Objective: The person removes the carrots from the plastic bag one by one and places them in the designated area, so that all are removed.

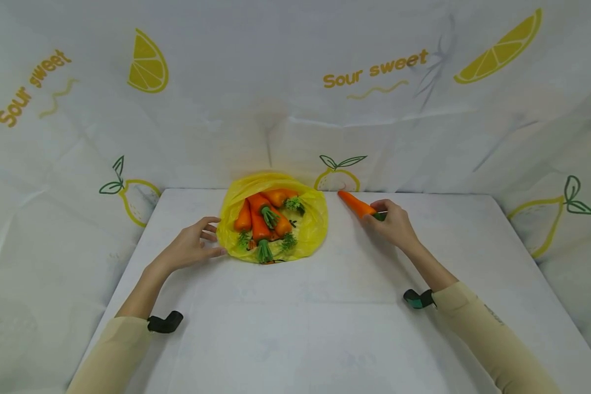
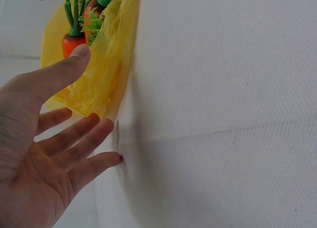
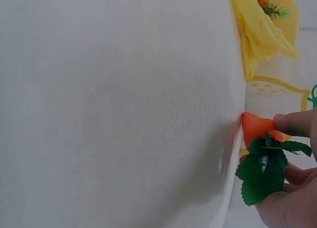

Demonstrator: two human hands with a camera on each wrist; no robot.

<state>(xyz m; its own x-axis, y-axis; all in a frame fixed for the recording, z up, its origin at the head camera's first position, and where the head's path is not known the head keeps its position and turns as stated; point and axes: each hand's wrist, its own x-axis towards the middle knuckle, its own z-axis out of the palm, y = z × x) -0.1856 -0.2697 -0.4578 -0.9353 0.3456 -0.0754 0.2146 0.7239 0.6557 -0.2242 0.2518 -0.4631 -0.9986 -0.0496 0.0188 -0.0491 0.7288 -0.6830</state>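
A yellow plastic bag (image 1: 317, 227) lies with its mouth open toward me, several orange carrots (image 1: 259, 224) with green tops inside it. My left hand (image 1: 192, 246) is at the bag's left side, fingers spread and fingertips right at the plastic. In the left wrist view the thumb and relaxed fingers of this left hand (image 2: 59, 134) frame the bag's edge (image 2: 94, 89). To the right of the bag, my right hand (image 1: 394, 223) pinches a long carrot (image 1: 355, 204) near its leafy end, its tip pointing to the back left. Dark green leaves (image 3: 265, 171) hang below the fingers in the right wrist view.
The white tabletop (image 1: 295, 328) stretches in front of the bag. Behind it rises a white cloth backdrop (image 1: 216, 109) printed with lemons and lettering, meeting the table's back edge. Black wrist cameras (image 1: 165, 322) sit at both sleeve cuffs.
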